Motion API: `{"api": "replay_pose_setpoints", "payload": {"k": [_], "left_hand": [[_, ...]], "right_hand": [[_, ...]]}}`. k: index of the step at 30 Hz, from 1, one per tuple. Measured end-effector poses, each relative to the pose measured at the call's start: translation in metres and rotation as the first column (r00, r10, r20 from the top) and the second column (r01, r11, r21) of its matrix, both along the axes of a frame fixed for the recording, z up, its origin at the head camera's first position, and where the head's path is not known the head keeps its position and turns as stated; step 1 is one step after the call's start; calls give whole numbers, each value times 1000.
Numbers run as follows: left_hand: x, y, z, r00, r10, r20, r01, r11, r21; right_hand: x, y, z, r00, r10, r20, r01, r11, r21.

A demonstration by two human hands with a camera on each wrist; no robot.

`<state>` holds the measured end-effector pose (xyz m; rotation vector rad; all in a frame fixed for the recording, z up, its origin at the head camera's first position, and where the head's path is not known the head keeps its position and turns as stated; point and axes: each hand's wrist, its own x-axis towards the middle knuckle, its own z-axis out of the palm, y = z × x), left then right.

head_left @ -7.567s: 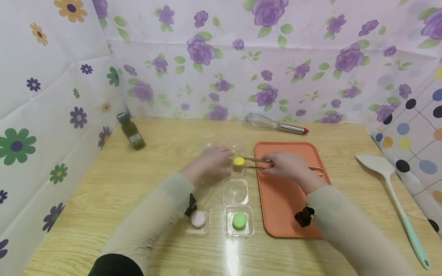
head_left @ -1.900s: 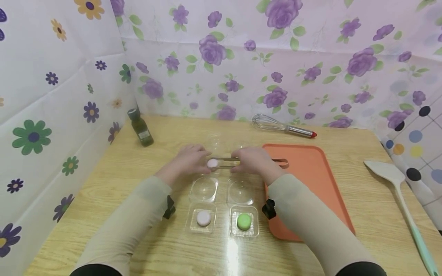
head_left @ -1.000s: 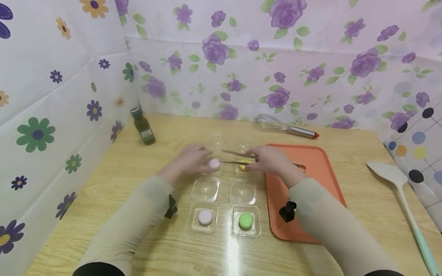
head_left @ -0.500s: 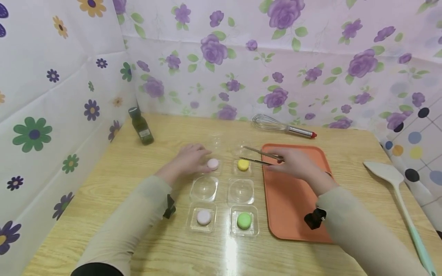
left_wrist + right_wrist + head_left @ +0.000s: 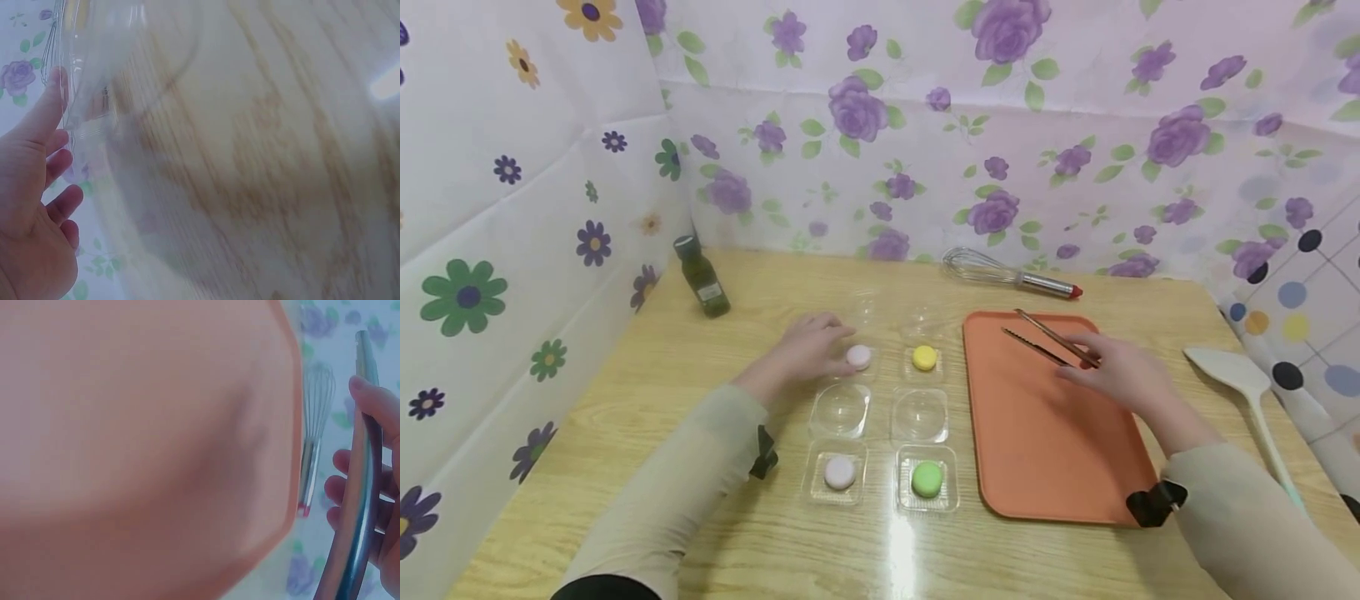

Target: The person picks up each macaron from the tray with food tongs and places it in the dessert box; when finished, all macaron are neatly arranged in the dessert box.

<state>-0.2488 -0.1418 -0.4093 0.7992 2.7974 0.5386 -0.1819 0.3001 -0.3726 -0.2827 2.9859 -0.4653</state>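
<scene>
In the head view my left hand rests at the left side of the back left clear plastic box, which holds a pale pink macaron. The left wrist view shows the thumb straight against that box's clear wall and the other fingers loosely bent. My right hand grips metal tongs over the orange tray; their tips stand apart with nothing between them. Other boxes hold a yellow macaron at back right, a pale pink macaron at front left and a green macaron at front right.
Each box has its clear lid folded back behind it. A whisk lies along the back wall. A green bottle lies at back left. A white spatula with a mint handle lies right of the tray.
The tongs' tips have come off the back left pink macaron, and my right hand has carried them right, over the tray. The yellow macaron, earlier in the tongs, sits in its box. Left hand stays.
</scene>
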Motion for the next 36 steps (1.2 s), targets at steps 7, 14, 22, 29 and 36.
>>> {"api": "replay_pose_setpoints", "payload": {"k": [7, 14, 22, 29, 36], "left_hand": [[2, 0, 2, 1000, 2, 6, -2, 1000, -17], [2, -2, 2, 999, 23, 24, -23, 1000, -18], [5, 0, 2, 1000, 10, 2, -10, 1000, -9], [4, -1, 0, 1000, 10, -11, -11, 1000, -13], [4, -1, -1, 1000, 4, -27, -4, 1000, -8]], "right_hand": [[10, 33, -8, 992, -118, 44, 117, 993, 19], [22, 64, -24, 970, -237, 48, 236, 971, 23], [37, 92, -40, 930, -355, 92, 352, 935, 47], [43, 104, -55, 902, -419, 106, 413, 908, 74], [43, 109, -63, 888, -445, 113, 435, 894, 107]]}}
